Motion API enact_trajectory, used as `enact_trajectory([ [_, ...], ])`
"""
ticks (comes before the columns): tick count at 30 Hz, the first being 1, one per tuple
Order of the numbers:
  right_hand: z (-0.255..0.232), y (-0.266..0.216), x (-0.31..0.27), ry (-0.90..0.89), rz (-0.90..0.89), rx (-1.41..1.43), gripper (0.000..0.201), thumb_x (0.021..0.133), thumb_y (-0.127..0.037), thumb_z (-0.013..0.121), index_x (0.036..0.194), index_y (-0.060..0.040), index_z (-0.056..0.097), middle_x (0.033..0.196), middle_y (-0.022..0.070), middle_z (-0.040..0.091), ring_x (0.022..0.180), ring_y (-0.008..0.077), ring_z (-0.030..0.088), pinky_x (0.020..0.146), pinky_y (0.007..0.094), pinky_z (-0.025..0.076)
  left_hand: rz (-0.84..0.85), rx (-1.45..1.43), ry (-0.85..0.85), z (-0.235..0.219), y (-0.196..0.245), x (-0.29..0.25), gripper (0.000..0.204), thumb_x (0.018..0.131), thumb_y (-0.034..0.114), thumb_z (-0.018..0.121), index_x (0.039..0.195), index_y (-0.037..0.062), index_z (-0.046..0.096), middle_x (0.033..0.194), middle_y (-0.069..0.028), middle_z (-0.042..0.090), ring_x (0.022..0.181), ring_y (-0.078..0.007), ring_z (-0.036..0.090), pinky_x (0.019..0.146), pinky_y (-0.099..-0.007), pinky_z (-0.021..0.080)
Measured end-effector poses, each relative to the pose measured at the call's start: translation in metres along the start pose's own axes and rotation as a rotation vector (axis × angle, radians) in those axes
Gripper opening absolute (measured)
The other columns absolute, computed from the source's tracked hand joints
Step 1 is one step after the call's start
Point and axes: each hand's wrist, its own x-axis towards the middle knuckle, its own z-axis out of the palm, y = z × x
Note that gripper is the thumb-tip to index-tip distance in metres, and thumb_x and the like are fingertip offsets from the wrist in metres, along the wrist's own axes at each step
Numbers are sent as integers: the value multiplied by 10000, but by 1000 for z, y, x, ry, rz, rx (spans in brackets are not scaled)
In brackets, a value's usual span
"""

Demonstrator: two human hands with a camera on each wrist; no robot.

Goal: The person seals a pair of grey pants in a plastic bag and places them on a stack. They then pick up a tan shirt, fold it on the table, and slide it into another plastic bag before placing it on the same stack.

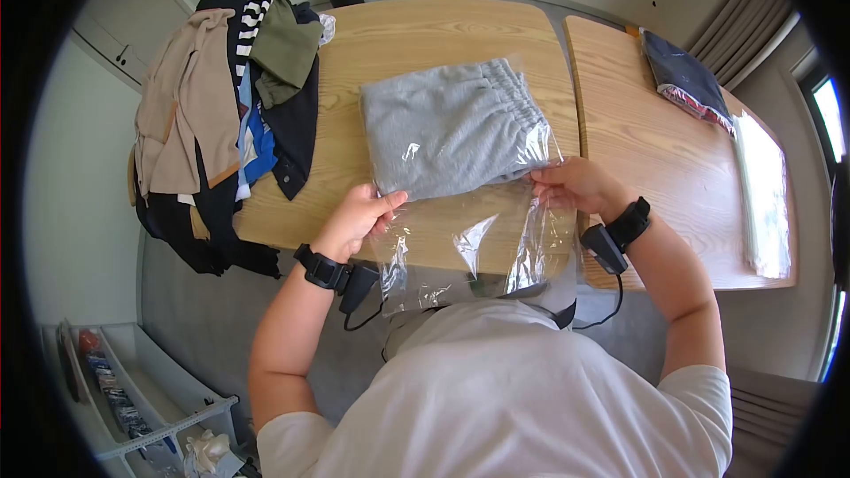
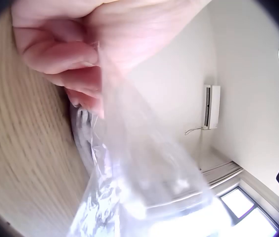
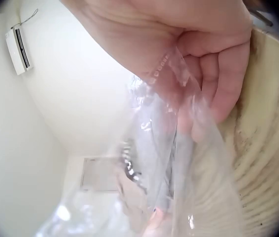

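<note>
Folded grey sweatpants (image 1: pixel 438 128) with a gathered elastic waistband lie inside a transparent plastic bag (image 1: pixel 474 243) on the wooden table. The bag's loose end hangs over the table's front edge toward my body. At the left edge of the bag, my left hand (image 1: pixel 356 219) pinches the film between thumb and curled fingers. My right hand (image 1: pixel 580 186) pinches the opposite edge near the waistband corner. Crinkled plastic (image 2: pixel 102 197) stretches away from the fingers in the left wrist view. In the right wrist view, film (image 3: pixel 179 79) runs up into the right hand's grip.
A heap of clothes (image 1: pixel 190 115) covers the table's left end. A second table (image 1: pixel 655 212) adjoins on the right, bearing a packed dark garment (image 1: pixel 682 75) and a stack of plastic bags (image 1: pixel 761 199). A grey divided bin (image 1: pixel 159 389) stands at lower left.
</note>
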Motion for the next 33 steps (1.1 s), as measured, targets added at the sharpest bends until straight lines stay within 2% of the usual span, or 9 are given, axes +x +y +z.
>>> enact_trajectory([
  [7,-19,20,-59,-46,-131,38,197,946,-134,532,1069,15,572,851,88,665,714,153,655,713,270,553,-55,-249,-228,-32,-14,-35,342,908,312,622,992,-18,594,606,22,512,466,-35,435,422,-174,331],
  [9,-31,21,-84,-160,-98,-85,247,913,-120,580,1132,-9,555,900,93,669,788,168,654,743,271,543,115,-74,164,-35,-23,-52,339,952,271,552,1123,-21,580,636,16,530,490,-28,447,453,-166,342],
  [10,-33,22,-85,-156,-93,-80,247,913,-120,580,1132,-9,555,900,93,669,788,168,654,743,271,543,312,193,218,-42,-29,-54,343,904,165,604,1220,38,555,923,-83,633,724,-126,609,615,-218,471],
  [12,-35,22,-88,429,-544,-851,461,829,-66,655,1260,-87,493,1101,136,616,970,240,624,876,343,507,586,593,294,-35,-20,-62,432,858,123,637,1273,83,522,1119,-106,562,918,-179,578,741,-267,469],
  [14,-21,11,-88,498,-708,-1089,576,774,-47,686,1299,-128,463,1212,136,539,1058,273,566,942,375,462,842,1078,271,-28,-9,-65,688,697,14,723,1327,140,479,1462,-125,325,1331,-310,337,1053,-408,342],
  [16,-7,-5,-86,528,-853,-1503,764,665,-26,737,1342,-212,435,1449,117,298,1256,318,389,1076,436,331,949,1205,187,-25,0,-58,700,680,29,738,1321,151,486,1452,-120,336,1317,-308,354,1042,-405,355],
  [19,-2,-14,-75,442,-1074,-1904,676,698,-75,726,1304,-248,483,1446,102,331,1273,296,390,1067,437,346,1101,1329,89,-20,4,-50,690,642,82,761,1286,166,527,1395,-103,404,1248,-301,418,998,-396,388],
  [29,-12,-10,-53,219,-1127,-1830,405,789,-94,637,1173,-223,622,1376,7,482,1272,255,430,1074,415,340,1178,1148,28,-24,0,-37,471,667,88,738,1129,99,649,1230,-81,556,1041,-279,539,894,-373,442],
  [33,-24,-3,-51,-24,-820,-1006,279,848,-51,578,1118,-73,649,1304,110,551,1229,278,487,1044,342,367,1095,870,4,-25,-2,-42,255,738,79,695,992,63,693,1107,-71,651,958,-251,587,842,-348,468],
])
